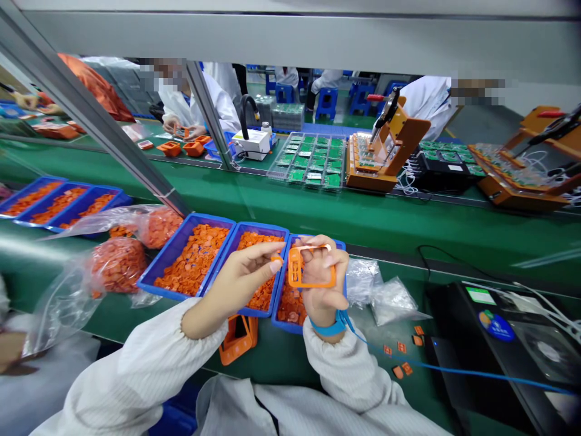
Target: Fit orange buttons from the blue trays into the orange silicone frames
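Frame (312,284) in orange sits above blue bins (262,227) along the counter's (285,357) far edge, held by the right hand (327,295), its grip loosely curled. The left hand's (245,275) grip pinches a small orange piece (276,258) just beside it. A larger orange part (238,346) lies near the counter's near edge.
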Demonstrator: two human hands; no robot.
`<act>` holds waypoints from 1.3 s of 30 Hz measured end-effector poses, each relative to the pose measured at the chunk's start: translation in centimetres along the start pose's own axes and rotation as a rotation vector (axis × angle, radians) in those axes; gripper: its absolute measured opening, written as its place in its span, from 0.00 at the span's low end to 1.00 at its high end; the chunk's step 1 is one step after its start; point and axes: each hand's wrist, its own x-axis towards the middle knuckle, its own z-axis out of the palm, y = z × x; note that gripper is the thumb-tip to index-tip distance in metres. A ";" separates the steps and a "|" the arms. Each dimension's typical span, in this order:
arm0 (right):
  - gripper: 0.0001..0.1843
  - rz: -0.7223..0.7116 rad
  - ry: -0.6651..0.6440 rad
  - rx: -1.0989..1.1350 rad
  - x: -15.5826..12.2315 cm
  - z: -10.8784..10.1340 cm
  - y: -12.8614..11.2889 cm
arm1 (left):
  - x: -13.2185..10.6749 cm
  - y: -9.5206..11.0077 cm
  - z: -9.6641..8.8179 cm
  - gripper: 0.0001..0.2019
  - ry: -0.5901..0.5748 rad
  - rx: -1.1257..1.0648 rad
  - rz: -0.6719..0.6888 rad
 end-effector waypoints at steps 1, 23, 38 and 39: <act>0.31 -0.039 0.004 -0.036 -0.1 0.0 0.1 | 0.0 0.0 0.0 0.14 0.011 0.005 -0.011; 0.31 -0.205 -0.291 -0.324 -0.7 -2.4 1.1 | -1.2 0.5 3.1 0.18 -0.031 -0.479 -0.329; 0.24 -0.197 -0.332 -0.304 0.2 -2.2 -0.3 | -0.1 -0.8 2.9 0.25 -0.220 -0.351 -0.288; 0.22 -0.200 -0.279 -0.261 0.3 -2.2 -0.4 | 0.4 -1.3 2.7 0.28 -0.265 -0.327 -0.268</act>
